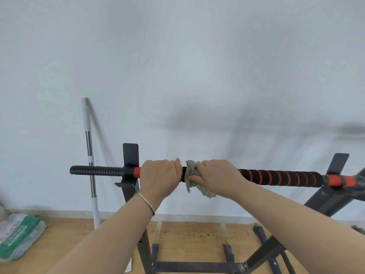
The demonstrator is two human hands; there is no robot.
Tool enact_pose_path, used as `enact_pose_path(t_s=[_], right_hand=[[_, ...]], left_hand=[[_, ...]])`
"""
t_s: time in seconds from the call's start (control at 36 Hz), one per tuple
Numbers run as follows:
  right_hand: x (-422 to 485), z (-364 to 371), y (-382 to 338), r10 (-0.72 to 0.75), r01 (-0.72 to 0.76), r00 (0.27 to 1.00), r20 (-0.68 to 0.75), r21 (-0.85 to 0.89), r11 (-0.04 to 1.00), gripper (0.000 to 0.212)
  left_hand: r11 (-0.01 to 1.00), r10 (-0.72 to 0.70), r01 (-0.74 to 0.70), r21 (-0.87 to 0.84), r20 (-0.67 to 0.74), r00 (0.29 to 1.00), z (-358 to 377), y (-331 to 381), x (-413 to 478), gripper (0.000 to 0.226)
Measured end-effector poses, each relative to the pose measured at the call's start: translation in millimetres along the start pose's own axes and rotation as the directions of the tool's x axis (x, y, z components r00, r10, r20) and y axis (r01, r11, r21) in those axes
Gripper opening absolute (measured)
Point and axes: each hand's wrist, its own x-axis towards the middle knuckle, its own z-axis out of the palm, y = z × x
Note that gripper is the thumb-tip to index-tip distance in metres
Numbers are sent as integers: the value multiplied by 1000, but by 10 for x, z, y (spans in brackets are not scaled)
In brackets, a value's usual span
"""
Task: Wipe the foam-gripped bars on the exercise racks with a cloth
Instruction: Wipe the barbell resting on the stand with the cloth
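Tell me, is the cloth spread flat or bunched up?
Bunched up: the cloth is crumpled around the bar under the right hand, loose ends hanging below.

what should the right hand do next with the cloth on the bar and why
Probably slide the right hand, with the cloth it grips round the bar, rightward along the black-and-orange striped foam. The cloth sits right beside the left hand, which grips the bar, and the striped stretch to the right lies uncovered.

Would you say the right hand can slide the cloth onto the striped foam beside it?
Probably yes: the right hand grips the cloth round the bar, and the striped foam just beside it lies bare.
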Motion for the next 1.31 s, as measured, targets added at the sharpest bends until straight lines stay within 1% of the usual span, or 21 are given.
enact_pose_path(t_s=[0.14, 0.22, 0.25, 0.33, 0.39, 0.44, 0.5, 0.56, 0.61, 0.67, 0.75, 0.83, 0.89, 0.94, 1.0, 1.06, 1.11, 1.17, 1.22, 1.28, 1.31], right_hand=[[25, -22, 47, -13, 11, 996, -86, -15, 1000, 34], [3, -110, 53, -2, -1, 999, 42, 75, 997, 37], [-26, -138, 95, -4, -6, 993, 120, 82, 997, 33], [-179, -224, 290, -72, 59, 994, 86, 150, 987, 4], [-302, -261, 416, -111, 88, 988, 105, 198, 976, 17], [-401, -401, 457, -154, 86, 963, 220, 289, 954, 43], [-454, -518, 435, -92, -39, 945, 315, 385, 922, 63], [-431, -506, 354, 1, -139, 953, 302, 435, 890, 59], [-354, -426, 220, 94, -177, 968, 231, 371, 912, 53], [-275, -298, 109, 152, -189, 974, 170, 225, 956, 58], [-208, -156, 62, 178, -180, 980, 82, 14, 984, 75], [-184, -119, 100, 138, -134, 987, 84, -50, 990, 78], [-176, -81, 121, 127, -122, 989, 76, -60, 991, 72], [-172, -45, 104, 147, -147, 989, -11, -74, 986, 62], [-183, 21, 99, 171, -180, 980, -105, -78, 981, 52], [-178, 62, 89, 189, -200, 974, -121, -83, 976, 35], [-129, -5, 53, 215, -216, 976, -33, -58, 975, 19], [-15, -121, 86, 329, -345, 928, 175, 66, 936, 34], [90, -235, 142, 379, -483, 834, 402, 200, 852, 38], [119, -351, 198, 343, -502, 824, 451, 301, 811, 37], [93, -385, 240, 337, -500, 838, 430, 352, 791, 36]], left_hand=[[1000, -4, 4, 0, -26, 1000, 27, 2, -17, 21], [1000, -23, 22, -5, -25, 999, -10, 35, -58, 21], [1000, -30, 30, -2, -10, 999, -21, 41, -69, 20], [998, -64, 63, 19, 87, 994, -40, 40, -66, 23], [997, -66, 57, 60, 162, 985, -80, 52, -55, 18], [993, -71, 46, 111, 229, 971, -131, 74, -38, 15], [989, -86, 55, 136, 234, 968, -147, 93, 28, 26], [993, -57, 29, 118, 243, 968, -174, 155, 128, 36], [995, -32, 3, 96, 302, 953, -191, 220, 187, 46], [997, -27, 4, 71, 337, 941, -167, 248, 194, 46], [1000, -23, 20, 15, 236, 971, -130, 237, 161, 22], [1000, -14, 16, -26, 76, 997, -39, 213, 146, 24], [999, -6, 7, -37, 31, 999, -31, 229, 135, 20], [998, 20, -21, -55, -12, 1000, -37, 239, 142, 13], [998, 33, -35, -47, -37, 999, -22, 245, 130, 12], [999, 37, -38, -20, -66, 997, 7, 244, 107, 14], [999, 23, -25, -24, -85, 996, 18, 246, 97, 23], [999, 10, -13, -30, -94, 996, 18, 253, 84, 22], [999, -1, -1, -33, -58, 998, 15, 271, 57, 13], [999, -14, 14, -44, -20, 1000, 28, 278, 15, 13], [998, -20, 20, -51, -6, 1000, 34, 275, -2, 14]])
